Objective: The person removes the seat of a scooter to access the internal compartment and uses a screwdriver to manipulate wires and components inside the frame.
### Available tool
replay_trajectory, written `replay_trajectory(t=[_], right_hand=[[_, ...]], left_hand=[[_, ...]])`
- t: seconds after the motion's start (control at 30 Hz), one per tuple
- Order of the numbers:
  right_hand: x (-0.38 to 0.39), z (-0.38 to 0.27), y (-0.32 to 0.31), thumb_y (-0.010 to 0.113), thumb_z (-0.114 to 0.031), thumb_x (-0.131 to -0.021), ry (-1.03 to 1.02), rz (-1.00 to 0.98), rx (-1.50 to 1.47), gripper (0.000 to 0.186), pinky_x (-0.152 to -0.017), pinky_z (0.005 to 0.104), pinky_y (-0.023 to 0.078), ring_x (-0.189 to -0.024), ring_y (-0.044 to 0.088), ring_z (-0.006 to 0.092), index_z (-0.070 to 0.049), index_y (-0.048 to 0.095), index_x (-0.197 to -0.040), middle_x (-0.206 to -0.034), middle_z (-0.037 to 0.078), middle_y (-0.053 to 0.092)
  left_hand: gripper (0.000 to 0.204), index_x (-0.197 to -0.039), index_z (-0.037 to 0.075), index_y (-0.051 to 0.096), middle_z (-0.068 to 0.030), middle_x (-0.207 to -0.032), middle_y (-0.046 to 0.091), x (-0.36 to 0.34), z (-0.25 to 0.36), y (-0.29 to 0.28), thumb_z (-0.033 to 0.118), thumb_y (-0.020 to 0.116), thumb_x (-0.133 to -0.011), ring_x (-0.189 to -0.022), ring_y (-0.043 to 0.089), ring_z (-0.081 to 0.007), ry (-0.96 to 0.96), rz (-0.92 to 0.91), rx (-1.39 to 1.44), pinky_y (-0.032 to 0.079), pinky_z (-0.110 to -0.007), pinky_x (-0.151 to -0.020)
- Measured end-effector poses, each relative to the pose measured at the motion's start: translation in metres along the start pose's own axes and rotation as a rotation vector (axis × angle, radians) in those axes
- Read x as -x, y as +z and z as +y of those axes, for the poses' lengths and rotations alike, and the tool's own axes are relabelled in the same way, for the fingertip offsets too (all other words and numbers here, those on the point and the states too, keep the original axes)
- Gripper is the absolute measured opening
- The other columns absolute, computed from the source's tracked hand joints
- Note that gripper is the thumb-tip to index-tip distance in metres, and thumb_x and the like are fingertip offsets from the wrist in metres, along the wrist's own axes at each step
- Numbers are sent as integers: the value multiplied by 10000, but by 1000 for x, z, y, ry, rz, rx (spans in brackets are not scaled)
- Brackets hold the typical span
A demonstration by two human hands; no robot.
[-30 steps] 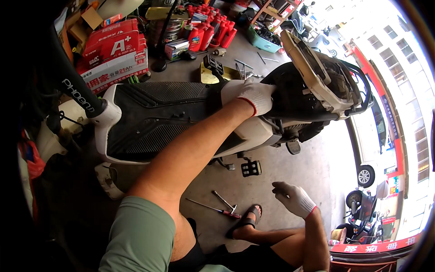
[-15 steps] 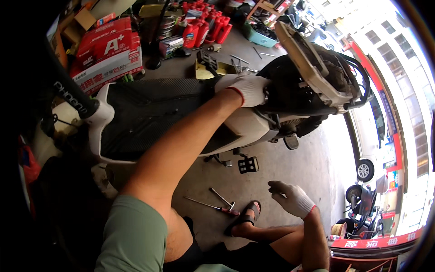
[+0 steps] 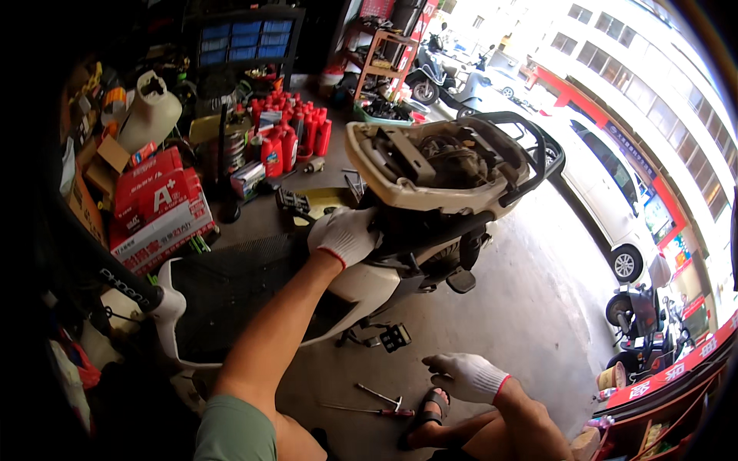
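Observation:
A white and black electric scooter point(image 3: 357, 293) stands across in front of me, its front to the left. My left hand point(image 3: 344, 234), in a white knitted glove with a red cuff, rests on the scooter's body at the rear end of the black footboard point(image 3: 238, 284). Its fingertips vanish into the dark space under the raised rear section point(image 3: 438, 165), whose open top bares wiring and a metal bracket. My right hand point(image 3: 467, 376), gloved alike, hovers over my right leg, fingers stretched out and holding nothing. Beneath the scooter's near side hangs a black pedal point(image 3: 396, 338).
A T-handle wrench point(image 3: 382, 396) and a red-handled screwdriver point(image 3: 393, 412) lie on the floor by my sandal point(image 3: 430, 411). Beyond the scooter are a yellow tray point(image 3: 327, 201), red bottles point(image 3: 288, 138) and a red-and-white carton point(image 3: 160, 207). A white car point(image 3: 596, 184) is parked at right.
My view has tilted up and shifted right, bringing more of the doorway and shelves into sight. My left hand stays at the scooter's body; my right hand remains raised with fingers extended.

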State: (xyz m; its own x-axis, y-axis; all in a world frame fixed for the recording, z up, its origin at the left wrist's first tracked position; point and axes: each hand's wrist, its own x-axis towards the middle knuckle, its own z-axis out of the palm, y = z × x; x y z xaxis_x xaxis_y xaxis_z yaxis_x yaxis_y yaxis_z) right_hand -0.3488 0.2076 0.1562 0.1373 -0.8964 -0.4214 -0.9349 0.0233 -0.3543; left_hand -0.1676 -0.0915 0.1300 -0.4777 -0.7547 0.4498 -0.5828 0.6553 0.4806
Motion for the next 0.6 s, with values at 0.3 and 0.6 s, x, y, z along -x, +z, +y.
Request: replay_trajectory(t=[0.3,0.6], right_hand=[[23,0,1,602,-262,-981,-71,-26,75,437,-922,445,547,-1098,669,351,-75,595,-1376,-1201,152,702],[44,8,6,620,-260,-976,-148,20,79,405,-897,464,549,-1071,668,363,-84,609,-1341,-1133,154,710]], left_hand=[[282,-1123,80,673,-211,-989,725,2,1,6,243,604,-904,-1022,659,-427,33,21,-90,504,-528,-934],[263,-1115,93,668,-192,-996,727,5,-1,12,237,604,-904,-1024,661,-407,39,54,-144,501,-512,-934]])
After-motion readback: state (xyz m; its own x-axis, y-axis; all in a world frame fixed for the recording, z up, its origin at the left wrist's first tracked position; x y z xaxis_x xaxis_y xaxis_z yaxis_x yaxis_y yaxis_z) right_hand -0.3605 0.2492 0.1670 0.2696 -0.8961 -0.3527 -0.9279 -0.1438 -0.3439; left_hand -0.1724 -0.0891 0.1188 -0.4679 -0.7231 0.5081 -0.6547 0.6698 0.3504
